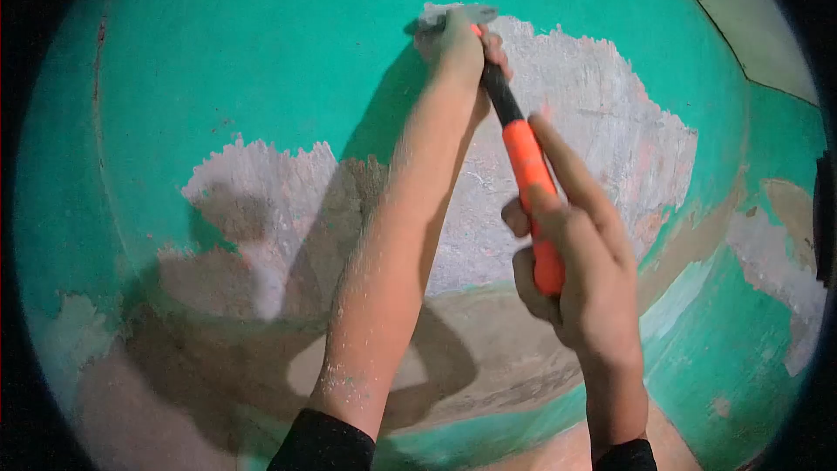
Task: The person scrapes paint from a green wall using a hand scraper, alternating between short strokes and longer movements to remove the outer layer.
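Observation:
A scraper (pixel 530 157) with an orange and black handle slants across the middle of the view, its metal blade against the green wall (pixel 261 44) at the upper edge of a bare grey patch (pixel 575 113). My left hand (pixel 466 48) is closed round the top of the tool, close to the blade. Lower down, my right hand (pixel 580 253) holds the orange grip near its end, with the index finger stretched up along the handle. Specks of paint lie on my left forearm.
Another bare patch (pixel 270 192) shows at the left of the wall. Below runs a brownish band (pixel 506 340) with green paint under it. At the right are a scraped grey area (pixel 776 262) and a pale panel (pixel 750 17). Shadows of the arms fall at lower left.

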Demonstrator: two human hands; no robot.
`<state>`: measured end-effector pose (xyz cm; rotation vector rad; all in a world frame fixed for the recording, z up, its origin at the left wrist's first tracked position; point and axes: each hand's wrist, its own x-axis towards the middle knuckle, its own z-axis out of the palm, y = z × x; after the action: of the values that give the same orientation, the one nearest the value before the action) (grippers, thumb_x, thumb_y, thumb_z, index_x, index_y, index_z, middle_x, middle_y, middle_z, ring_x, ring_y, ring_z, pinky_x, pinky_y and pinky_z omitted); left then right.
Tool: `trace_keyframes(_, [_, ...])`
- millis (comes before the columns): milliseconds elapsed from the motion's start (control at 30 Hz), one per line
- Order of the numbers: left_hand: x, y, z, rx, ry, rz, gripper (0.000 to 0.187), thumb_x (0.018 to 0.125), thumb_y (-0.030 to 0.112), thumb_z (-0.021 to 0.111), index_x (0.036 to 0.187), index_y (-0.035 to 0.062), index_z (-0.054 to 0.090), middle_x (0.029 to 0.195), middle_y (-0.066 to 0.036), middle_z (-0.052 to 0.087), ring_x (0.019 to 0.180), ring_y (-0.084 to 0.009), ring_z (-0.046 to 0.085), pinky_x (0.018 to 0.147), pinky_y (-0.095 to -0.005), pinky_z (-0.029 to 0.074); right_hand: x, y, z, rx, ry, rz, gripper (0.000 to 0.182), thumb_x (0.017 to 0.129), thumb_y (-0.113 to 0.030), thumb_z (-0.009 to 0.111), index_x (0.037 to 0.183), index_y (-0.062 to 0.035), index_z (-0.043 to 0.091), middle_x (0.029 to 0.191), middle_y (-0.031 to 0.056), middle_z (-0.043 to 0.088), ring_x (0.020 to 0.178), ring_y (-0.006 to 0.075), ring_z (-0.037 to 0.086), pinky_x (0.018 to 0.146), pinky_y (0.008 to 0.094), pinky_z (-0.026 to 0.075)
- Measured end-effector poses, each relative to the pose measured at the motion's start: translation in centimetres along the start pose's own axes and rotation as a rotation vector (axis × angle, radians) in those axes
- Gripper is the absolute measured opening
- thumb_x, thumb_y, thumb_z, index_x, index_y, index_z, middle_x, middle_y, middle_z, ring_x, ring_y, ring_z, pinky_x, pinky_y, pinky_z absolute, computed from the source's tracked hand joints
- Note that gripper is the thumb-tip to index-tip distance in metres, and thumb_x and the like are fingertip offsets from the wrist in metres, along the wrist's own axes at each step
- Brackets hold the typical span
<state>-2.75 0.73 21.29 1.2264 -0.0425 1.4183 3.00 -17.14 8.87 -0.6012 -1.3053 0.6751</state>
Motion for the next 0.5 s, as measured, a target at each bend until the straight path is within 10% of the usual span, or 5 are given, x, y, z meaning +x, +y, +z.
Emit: trace_keyframes(500, [0.1, -0.7, 0.7, 0.037, 0.008, -0.023, 0.020, 0.092, 0.024, 0.041, 0.076, 0.0119, 0.042, 0.058, 0.005, 0.041, 0.043, -0.0046, 0.036, 0.041, -0.0214, 0.036, 0.4, 0.6, -0.5, -0.008, 0.018, -0.028, 0.056, 0.088, -0.015, 0.041, 0.142, -0.0041, 0.034, 0.081, 0.0061, 0.050, 0.039, 0.0032, 0.032, 0.034, 0.0190, 0.024])
